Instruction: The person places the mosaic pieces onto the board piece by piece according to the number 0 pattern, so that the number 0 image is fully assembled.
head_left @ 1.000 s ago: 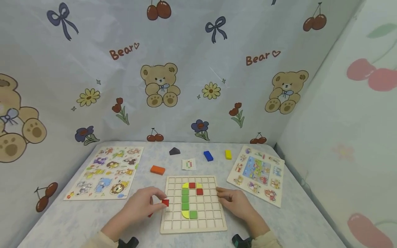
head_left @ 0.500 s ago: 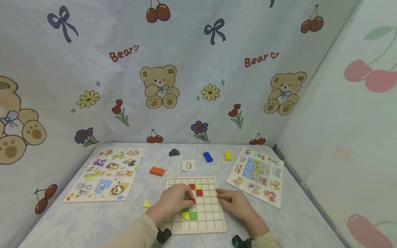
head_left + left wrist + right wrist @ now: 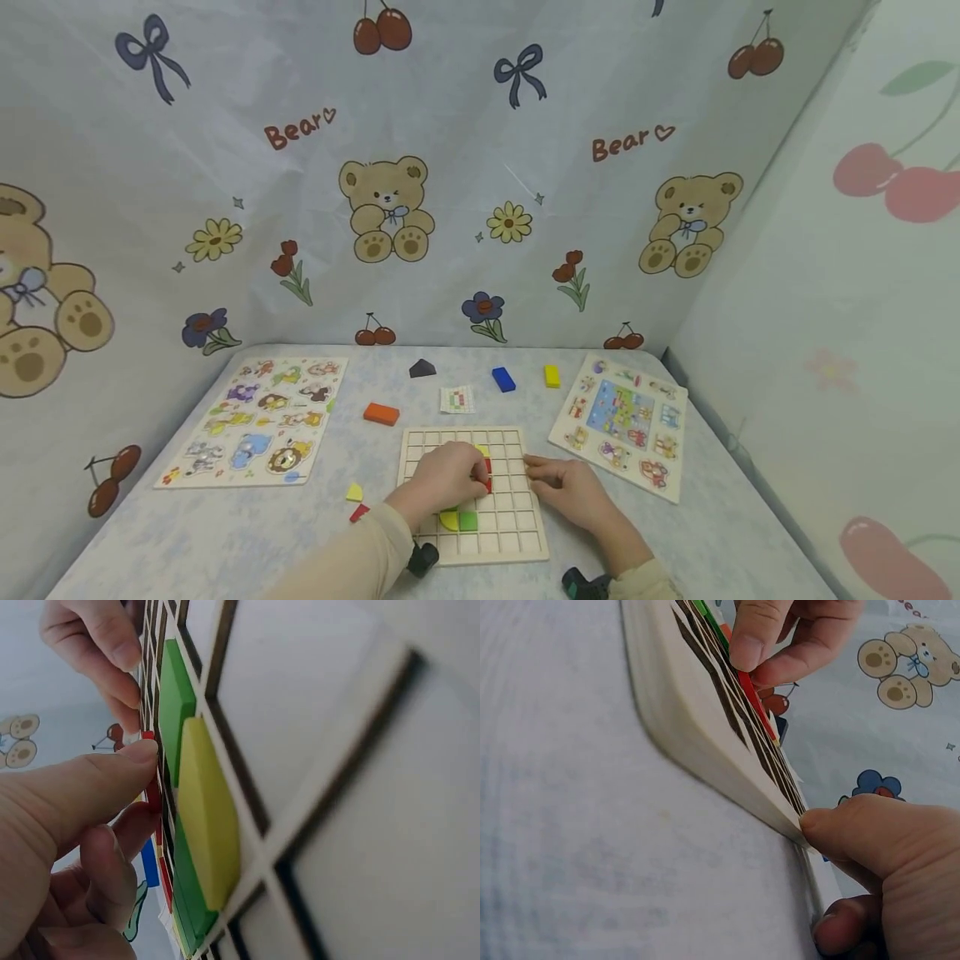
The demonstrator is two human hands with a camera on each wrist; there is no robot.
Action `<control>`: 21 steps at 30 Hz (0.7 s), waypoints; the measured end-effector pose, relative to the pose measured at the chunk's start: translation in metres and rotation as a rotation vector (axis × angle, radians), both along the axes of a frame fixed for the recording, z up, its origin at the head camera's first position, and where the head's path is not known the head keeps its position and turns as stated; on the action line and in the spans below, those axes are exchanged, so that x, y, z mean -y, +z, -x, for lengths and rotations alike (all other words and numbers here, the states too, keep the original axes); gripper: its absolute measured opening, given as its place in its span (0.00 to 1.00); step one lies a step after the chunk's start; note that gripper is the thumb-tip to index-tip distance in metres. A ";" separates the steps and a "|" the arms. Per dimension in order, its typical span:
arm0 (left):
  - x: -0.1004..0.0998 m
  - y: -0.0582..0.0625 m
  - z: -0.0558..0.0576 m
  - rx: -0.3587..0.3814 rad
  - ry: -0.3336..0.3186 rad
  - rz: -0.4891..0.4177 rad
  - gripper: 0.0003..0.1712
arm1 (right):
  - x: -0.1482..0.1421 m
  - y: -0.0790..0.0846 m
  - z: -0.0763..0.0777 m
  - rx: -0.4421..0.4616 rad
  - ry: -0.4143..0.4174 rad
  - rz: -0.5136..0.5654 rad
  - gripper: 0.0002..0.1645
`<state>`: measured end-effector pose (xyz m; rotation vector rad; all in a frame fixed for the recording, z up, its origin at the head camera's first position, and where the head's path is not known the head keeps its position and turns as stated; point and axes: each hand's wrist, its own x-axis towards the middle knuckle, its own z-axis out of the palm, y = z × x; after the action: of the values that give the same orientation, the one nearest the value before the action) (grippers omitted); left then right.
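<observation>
My left hand (image 3: 446, 475) reaches over the wooden grid board (image 3: 510, 546) and pinches a red square tile (image 3: 152, 791) between thumb and finger, low at the grid. Under and beside that hand lie the laid tiles: a green square (image 3: 468, 522), a yellow rounded piece (image 3: 449, 522), and a red square (image 3: 488, 465) partly covered by the fingers. Other laid tiles are hidden beneath the hand. My right hand (image 3: 573, 492) rests at the board's right edge, its thumb (image 3: 832, 829) touching the rim.
Loose yellow (image 3: 354, 492) and red (image 3: 359, 512) pieces lie left of the board. Behind it are an orange block (image 3: 381, 414), a pattern card (image 3: 457, 400), and black (image 3: 422, 368), blue (image 3: 503, 380) and yellow (image 3: 552, 376) blocks. Picture puzzles (image 3: 247, 417) (image 3: 671, 467) flank them.
My left hand has carried the red tile from the board's left edge rightward over the grid, uncovering loose yellow and red pieces at left. The right hand has stayed at the right edge.
</observation>
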<state>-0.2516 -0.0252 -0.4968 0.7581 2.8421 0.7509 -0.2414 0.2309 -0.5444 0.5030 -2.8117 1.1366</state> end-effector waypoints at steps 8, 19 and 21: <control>-0.009 -0.005 0.004 0.004 0.062 -0.014 0.10 | -0.004 0.000 -0.003 -0.002 -0.008 0.002 0.13; 0.070 0.010 -0.014 0.062 0.137 -0.125 0.08 | -0.001 0.002 -0.005 0.016 0.015 -0.014 0.13; 0.097 0.010 -0.019 0.076 0.192 -0.130 0.09 | -0.001 0.003 -0.005 0.010 0.023 -0.021 0.13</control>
<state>-0.2327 -0.1221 -0.4865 0.4638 2.8471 0.9763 -0.2365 0.2321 -0.5412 0.5347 -2.8368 1.1179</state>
